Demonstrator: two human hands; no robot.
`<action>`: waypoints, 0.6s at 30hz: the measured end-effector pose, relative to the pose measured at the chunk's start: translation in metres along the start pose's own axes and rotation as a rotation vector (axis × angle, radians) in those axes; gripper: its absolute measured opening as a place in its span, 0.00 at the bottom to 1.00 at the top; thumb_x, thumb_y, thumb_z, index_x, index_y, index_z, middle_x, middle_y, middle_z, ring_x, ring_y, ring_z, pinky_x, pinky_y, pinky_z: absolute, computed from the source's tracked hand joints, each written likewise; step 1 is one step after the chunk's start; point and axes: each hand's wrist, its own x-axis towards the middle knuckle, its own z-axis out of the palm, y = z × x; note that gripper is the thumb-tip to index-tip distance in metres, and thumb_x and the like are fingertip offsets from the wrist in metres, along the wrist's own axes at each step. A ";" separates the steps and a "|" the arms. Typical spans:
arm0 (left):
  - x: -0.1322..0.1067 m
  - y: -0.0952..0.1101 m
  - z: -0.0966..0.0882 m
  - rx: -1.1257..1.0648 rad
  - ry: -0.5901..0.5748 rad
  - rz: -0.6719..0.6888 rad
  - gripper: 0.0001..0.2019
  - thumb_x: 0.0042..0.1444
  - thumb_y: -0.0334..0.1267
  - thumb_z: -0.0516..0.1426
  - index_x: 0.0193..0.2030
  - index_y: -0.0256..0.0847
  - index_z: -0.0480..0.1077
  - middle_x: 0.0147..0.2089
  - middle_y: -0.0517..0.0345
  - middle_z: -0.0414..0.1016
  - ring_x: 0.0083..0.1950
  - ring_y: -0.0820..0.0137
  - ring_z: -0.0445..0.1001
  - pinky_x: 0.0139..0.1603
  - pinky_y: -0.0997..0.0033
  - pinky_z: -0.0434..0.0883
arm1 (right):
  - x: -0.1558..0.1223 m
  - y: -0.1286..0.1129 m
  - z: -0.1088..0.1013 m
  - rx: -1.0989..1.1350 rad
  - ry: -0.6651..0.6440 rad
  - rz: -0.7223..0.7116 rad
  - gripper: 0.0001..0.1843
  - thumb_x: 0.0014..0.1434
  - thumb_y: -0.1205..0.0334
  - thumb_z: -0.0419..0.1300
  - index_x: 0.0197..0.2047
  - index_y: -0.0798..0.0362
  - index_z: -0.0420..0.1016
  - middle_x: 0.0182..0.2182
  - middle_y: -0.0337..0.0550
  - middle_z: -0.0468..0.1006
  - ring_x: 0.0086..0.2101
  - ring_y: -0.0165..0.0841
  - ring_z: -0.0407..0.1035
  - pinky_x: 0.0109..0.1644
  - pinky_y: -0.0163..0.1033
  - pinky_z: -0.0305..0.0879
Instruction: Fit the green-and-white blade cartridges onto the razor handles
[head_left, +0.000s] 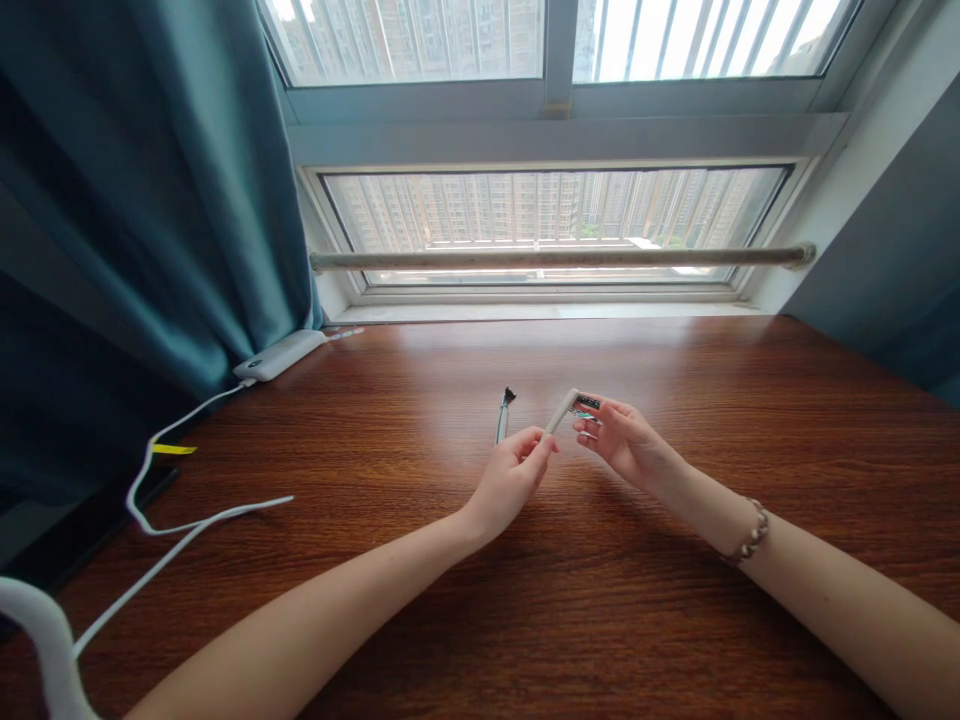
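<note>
My left hand [517, 470] is closed, pinching the lower end of a slim white handle [561, 410] between thumb and fingers. The handle tilts up to the right. At its upper end is a short dark piece with fine lines like bristles or teeth [588, 402]; I cannot make out its exact kind. My right hand [619, 440] is beside that end, its fingers apart and curved, the upper ones at the dark piece. A small teal bit [583, 414] shows by those fingers. Behind my left hand lies a thin silvery stick with a black tuft-like tip [503, 415], partly hidden.
The brown wooden table [337, 420] reaches to the window. At the back left, a white power strip or power bank [281, 355] with a white cable [142, 470] lies by the blue curtain [165, 180]. A yellow strip [174, 450] lies at the left edge.
</note>
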 end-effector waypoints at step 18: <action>-0.004 0.008 0.001 0.062 -0.045 0.035 0.15 0.55 0.48 0.49 0.34 0.36 0.63 0.18 0.67 0.52 0.19 0.81 0.52 0.19 0.79 0.51 | 0.001 -0.003 0.002 -0.034 -0.017 -0.023 0.15 0.48 0.52 0.63 0.39 0.48 0.75 0.37 0.41 0.73 0.33 0.30 0.65 0.39 0.36 0.62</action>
